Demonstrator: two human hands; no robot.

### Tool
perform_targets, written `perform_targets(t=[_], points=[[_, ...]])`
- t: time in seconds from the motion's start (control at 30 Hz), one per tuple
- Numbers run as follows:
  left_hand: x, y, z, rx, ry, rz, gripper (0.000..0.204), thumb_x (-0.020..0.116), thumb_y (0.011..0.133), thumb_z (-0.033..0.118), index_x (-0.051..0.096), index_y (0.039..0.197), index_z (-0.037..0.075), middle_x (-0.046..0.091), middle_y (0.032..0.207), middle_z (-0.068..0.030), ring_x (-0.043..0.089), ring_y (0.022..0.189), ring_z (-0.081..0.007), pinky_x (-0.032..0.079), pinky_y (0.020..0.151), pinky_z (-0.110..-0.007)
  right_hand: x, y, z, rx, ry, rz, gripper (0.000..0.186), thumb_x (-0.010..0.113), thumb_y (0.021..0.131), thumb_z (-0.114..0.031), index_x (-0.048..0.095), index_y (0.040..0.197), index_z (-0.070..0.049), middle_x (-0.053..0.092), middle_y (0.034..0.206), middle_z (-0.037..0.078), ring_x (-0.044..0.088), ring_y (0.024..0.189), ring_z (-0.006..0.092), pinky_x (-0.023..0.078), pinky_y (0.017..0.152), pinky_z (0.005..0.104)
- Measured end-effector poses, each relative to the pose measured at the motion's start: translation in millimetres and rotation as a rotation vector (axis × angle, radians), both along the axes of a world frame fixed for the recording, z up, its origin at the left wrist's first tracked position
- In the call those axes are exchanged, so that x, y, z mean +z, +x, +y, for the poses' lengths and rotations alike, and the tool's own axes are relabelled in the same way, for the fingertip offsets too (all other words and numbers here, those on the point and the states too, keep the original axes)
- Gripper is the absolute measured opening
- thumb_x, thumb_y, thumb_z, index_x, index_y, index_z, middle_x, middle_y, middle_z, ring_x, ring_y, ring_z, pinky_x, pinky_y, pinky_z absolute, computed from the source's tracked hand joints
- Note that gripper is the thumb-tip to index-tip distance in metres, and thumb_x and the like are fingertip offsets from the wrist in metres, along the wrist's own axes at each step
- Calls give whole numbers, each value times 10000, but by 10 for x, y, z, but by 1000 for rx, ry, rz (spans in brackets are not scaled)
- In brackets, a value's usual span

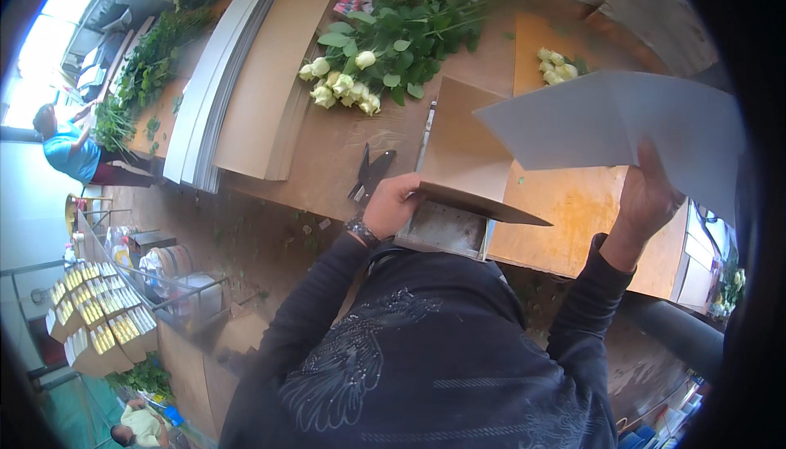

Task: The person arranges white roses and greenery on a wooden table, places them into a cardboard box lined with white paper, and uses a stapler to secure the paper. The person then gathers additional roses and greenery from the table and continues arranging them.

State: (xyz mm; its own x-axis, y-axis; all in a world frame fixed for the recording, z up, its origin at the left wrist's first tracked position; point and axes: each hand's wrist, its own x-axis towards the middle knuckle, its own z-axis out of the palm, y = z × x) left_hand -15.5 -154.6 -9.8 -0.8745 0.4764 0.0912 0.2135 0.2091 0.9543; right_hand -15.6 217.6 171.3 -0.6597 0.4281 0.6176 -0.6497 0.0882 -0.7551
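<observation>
My left hand (393,206) grips the near edge of a folded brown cardboard sheet (472,142), which rests over a shallow metal frame (446,230) at the table edge close to my body. To the right, my right hand (648,195) holds up a large, creased whitish sheet (573,126), its fingers closed on the lower edge. Just beyond my left wrist lies a black-handled cutting tool (377,169); its exact kind is unclear. A bunch of cream roses (348,89) with long leafy stems lies farther away on the table.
Stacked brown cardboard sheets (278,81) and white sheets (214,81) stand left of the roses. More cream roses (559,66) lie behind the raised sheet. One person (72,150) handles greenery at far left; another (141,424) is at lower left, near wrapped bunches (102,318).
</observation>
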Motion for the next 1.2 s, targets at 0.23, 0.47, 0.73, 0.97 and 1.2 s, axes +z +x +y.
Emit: perform_targets(t=[0.23,0.47,0.73,0.97,1.2], points=[[20,225,-11,102,-117,232,426,601,768,-154,730,1088,95,738,1047,-112,708,1004,-323,570,866,-390,-786,-119,-217,293,-7,-190,420,656,881,187,683,1257,1,703,1223,103,675,1121,249,551,987,379],[-2,221,-41,114,-151,182,379,637,768,-102,690,1076,112,715,1034,-111,680,985,-355,561,820,-422,-1597,-346,-777,470,-47,-468,324,755,858,118,751,1131,-56,739,1111,32,687,1031,156,571,928,329],[-52,-149,-302,-247,-41,-233,451,480,914,-90,705,1282,41,739,1203,-98,698,1128,-214,533,1011,-318,-2314,-697,-929,421,233,-703,236,808,889,-5,756,1115,-50,745,1078,-10,674,983,125,552,888,304],[-356,-723,-1,-443,141,-533,419,586,1071,235,610,1433,26,658,1401,-123,583,1314,-201,429,1147,-362,-2519,-664,-903,377,603,-635,308,824,907,-108,718,1178,-9,750,1069,68,672,968,183,544,876,337],[-838,-651,242,-489,-155,-444,622,614,1056,327,402,1609,136,495,1593,-134,558,1377,-289,422,1173,-392,-1891,-563,-760,371,608,-881,279,790,919,-89,720,1163,27,749,1049,94,682,974,196,551,859,339]])
